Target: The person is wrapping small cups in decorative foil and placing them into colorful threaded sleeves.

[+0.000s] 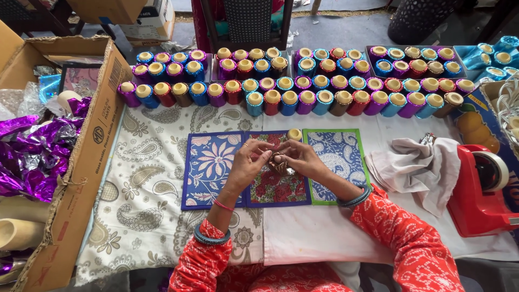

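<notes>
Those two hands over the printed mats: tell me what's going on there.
A person in red patterned sleeves holds a small brownish foil-wrapped piece between both hands, left hand and right hand, fingers pinching it above the middle red floral mat. One bare cream cylinder stands just behind. Rows of cylinders in coloured foil line the table's far side. A red tape dispenser and a crumpled cloth sit at the right, a cardboard box of purple foil at the left.

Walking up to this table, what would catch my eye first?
Rows of foil-wrapped cylinders in purple, blue and red line the table's far edge. At the centre, the left hand and right hand pinch a small brown piece over three patterned mats. A red tape dispenser sits right.
</notes>
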